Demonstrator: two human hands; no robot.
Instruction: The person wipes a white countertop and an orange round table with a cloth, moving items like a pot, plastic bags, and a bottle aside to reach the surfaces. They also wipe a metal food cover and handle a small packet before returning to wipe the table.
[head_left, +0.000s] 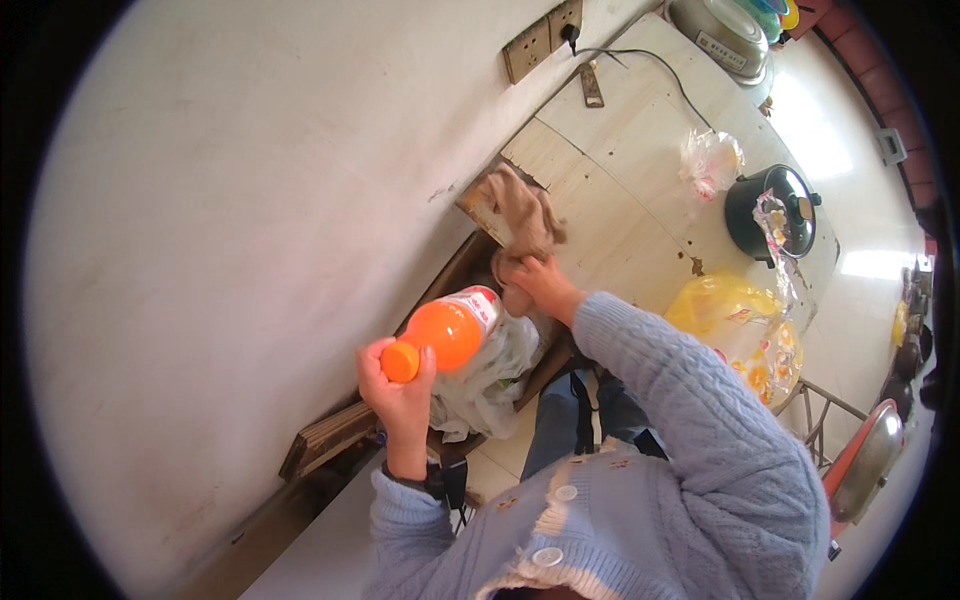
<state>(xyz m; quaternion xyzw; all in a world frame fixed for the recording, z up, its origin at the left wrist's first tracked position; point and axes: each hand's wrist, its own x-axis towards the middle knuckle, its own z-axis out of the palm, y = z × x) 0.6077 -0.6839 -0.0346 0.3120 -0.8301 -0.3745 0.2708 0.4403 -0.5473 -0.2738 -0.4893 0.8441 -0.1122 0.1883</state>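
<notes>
My left hand (401, 375) grips a plastic bottle of orange drink (446, 334) by its neck, just below the orange cap. The bottle is tilted, its labelled base pointing up and to the right. My right hand (541, 283) is closed on a crumpled brown cloth (525, 214), part of which lies over the worktop's corner; its fingertips are partly hidden in the folds. The cloth's lower end is close to the bottle's base. Below both hands, white plastic bags (487, 390) fill an open wooden compartment.
On the tiled worktop (600, 157) are a black lidded pot (761, 214), a clear plastic bag (711, 161), a yellow plastic bag (720, 307) and a metal basin (720, 34). A cable runs from the wall socket (529, 51). A wall stands at the left.
</notes>
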